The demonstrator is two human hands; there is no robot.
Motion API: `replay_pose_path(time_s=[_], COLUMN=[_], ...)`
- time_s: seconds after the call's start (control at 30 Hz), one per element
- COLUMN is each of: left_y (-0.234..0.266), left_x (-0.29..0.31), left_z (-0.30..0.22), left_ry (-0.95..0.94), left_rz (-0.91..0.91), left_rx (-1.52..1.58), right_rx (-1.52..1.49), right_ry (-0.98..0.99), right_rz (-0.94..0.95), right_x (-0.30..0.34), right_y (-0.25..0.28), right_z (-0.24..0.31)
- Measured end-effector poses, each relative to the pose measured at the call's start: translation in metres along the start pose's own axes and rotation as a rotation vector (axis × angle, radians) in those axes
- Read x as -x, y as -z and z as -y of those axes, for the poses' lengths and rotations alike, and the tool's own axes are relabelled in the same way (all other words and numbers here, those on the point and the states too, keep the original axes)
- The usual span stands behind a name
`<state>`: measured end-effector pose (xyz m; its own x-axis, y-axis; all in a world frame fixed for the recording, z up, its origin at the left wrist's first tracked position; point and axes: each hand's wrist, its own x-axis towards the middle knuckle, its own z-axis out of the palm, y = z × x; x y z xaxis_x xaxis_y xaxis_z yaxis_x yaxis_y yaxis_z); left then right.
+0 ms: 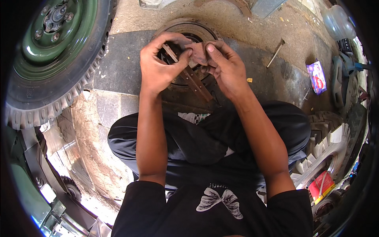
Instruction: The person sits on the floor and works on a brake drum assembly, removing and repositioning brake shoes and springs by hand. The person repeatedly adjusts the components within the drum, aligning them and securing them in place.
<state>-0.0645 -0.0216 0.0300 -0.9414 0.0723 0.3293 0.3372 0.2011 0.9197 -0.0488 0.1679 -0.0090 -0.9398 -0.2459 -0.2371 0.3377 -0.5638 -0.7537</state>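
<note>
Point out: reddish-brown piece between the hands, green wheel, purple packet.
Reddish-brown piece (200, 54): head view, middle of its visible face.
Green wheel (59, 51): head view, on its green disc.
Purple packet (316, 77): head view, middle of its upper face.

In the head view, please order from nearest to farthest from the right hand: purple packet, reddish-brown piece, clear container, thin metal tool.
1. Reddish-brown piece: held at the right hand.
2. Thin metal tool: to its right.
3. Purple packet: farther right.
4. Clear container: upper right.
</note>
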Motion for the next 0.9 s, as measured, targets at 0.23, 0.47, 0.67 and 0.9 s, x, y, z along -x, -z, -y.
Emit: replay_pose_path(time_s=[0.23,0.47,0.67,0.9], left_y=[-0.001,-0.005,-0.003,-0.006], left_x=[0.001,0.0,0.001,-0.002], left_z=[0.005,0.006,0.007,-0.011], left_ry=[0.004,0.027,-0.049,-0.013], left_rz=[-0.074,-0.126,-0.086,0.035], left_rx=[-0.051,-0.07,-0.091,-0.079], right_rx=[-0.008,-0.028,-0.015,-0.132], right_ry=[0.084,0.078,0.112,0.108], right_rz=[-0.024,-0.044,-0.145,0.101], right_x=[0.0,-0.001,-0.002,0.0], right_y=[0.005,0.006,0.003,0.001], right_z=[0.013,0.014,0.013,0.009])
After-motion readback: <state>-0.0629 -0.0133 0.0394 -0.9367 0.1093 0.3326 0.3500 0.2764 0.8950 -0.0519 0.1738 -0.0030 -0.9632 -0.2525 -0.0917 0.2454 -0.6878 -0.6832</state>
